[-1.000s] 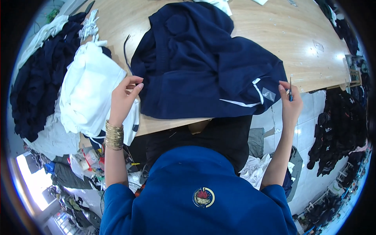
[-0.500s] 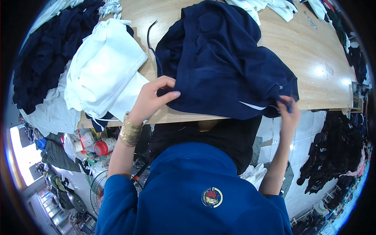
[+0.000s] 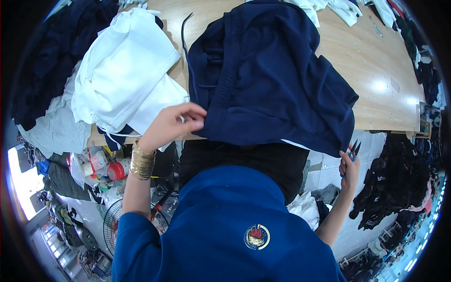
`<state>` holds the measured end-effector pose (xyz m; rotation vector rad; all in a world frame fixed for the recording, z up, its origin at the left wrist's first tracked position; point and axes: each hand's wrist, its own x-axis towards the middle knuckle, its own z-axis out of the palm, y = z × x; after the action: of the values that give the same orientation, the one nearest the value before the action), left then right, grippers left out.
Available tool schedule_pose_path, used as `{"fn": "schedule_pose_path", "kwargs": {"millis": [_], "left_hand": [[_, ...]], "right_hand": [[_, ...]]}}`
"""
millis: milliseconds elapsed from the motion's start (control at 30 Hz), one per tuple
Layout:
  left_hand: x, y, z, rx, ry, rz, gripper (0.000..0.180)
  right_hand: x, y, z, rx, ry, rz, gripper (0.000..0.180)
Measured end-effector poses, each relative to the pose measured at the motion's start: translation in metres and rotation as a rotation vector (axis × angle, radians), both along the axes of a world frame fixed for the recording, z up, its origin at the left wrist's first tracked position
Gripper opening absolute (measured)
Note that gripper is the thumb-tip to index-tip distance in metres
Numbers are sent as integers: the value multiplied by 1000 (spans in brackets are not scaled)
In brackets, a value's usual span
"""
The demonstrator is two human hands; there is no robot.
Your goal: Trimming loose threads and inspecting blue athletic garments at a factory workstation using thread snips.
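Note:
A navy blue garment (image 3: 277, 80) with a gathered elastic waistband, apparently shorts or trousers, lies across the table's near edge. A dark cord (image 3: 184, 40) trails from its waistband side. My left hand (image 3: 176, 123), wearing gold bangles, is beside the waistband's near end; its fingers are loosely curved and apart, with no cloth visible between them. At the garment's lower right corner, my right hand (image 3: 348, 169) pinches the cloth's edge between thumb and finger. The same hand holds small blue-handled scissors (image 3: 355, 151), blades pointing up and apart. A white strip shows under the near hem.
White folded garments (image 3: 124, 70) lie left of the navy one, with a dark cloth pile (image 3: 56, 56) beyond. The wooden table (image 3: 371, 89) ends just before my body. A fan (image 3: 115, 218) stands low at left; black clothes (image 3: 390, 183) are heaped at right.
The navy garment lies flatter, its right corner drawn down past the table edge. My right hand has moved lower and the scissors now show. My left hand has shifted slightly left off the waistband.

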<state>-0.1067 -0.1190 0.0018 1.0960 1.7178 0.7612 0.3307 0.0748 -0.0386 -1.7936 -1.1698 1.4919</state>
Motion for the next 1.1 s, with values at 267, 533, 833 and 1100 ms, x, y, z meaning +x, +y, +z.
{"fn": "schedule_pose_path", "kwargs": {"millis": [267,533,833,1100], "left_hand": [[18,35,-27,4,257,222,32],[21,53,-42,74,394,181,25],[27,47,-9,-32,-729,322,26],[69,48,14,240,-446,105,21]], "right_hand": [[-4,8,-1,-25,40,13,44],[-5,9,-3,-2,-30,76,43],[4,4,6,50,-261,216,38],[-107,-42,68,742,-309,588,38]]}}
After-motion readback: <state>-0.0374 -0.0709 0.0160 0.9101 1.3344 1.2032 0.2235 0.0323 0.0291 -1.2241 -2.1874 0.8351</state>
